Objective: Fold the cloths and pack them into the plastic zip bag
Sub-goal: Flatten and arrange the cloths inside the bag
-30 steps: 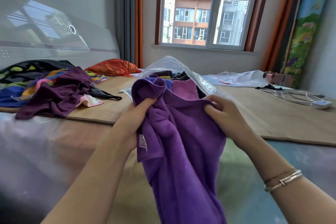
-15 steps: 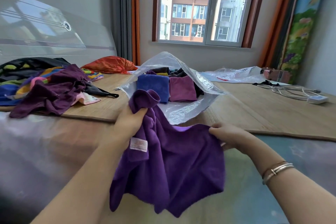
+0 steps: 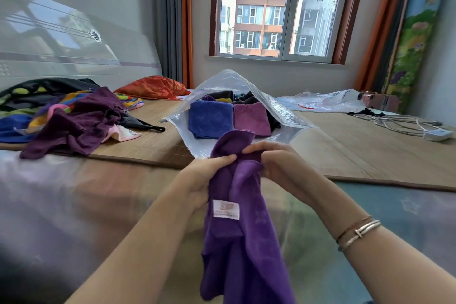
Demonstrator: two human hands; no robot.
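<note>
Purple microfibre cloth w/ white sewn label hangs bunched between both hands, lower part draping toward bottom of frame. Left hand: grip clenched on cloth's left side, thumb pressed on fabric near top. Right hand: grip pinching top fold of same cloth, fingers curled over it; hands nearly touching at top. Two metal bangles on right wrist.

Beyond hands: clear plastic zip bag lies on woven bamboo mat covering bed, mouth gaping toward person. Inside, side by side: folded blue cloth at left, folded pink-mauve cloth at right, touching; dark items behind them, type cannot tell.

Left of bag, on mat: loose heap of unfolded cloths, dark purple piece on top, multicolour, blue and black pieces under it.

Further back: orange crumpled fabric near curtain. Right side: second flat clear plastic bag, grey coiled cable w/ white adapter. Far wall: window showing buildings outside.
</note>
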